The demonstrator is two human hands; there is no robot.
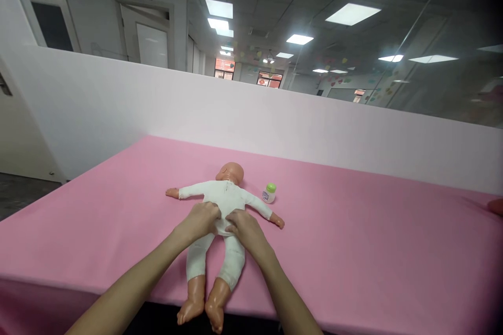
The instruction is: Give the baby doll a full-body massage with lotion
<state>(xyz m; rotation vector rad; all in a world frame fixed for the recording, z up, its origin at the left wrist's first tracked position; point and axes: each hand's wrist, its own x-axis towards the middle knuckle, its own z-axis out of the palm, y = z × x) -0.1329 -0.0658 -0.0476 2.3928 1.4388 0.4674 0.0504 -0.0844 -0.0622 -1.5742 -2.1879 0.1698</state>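
Doll [222,196] (face-down) under left hand [200,220], right hand [245,229].

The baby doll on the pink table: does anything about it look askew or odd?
Slightly. The baby doll lies face down with its bare feet hanging past the pink table's near edge. Both hands, left and right, press its lower back. The small green-capped bottle stands upright; nothing has spilled.

Brightly, evenly lit from ceiling panels [352,13] far above the hands; soft faint shadows beneath them; wide-angle bending and darkening toward corners.
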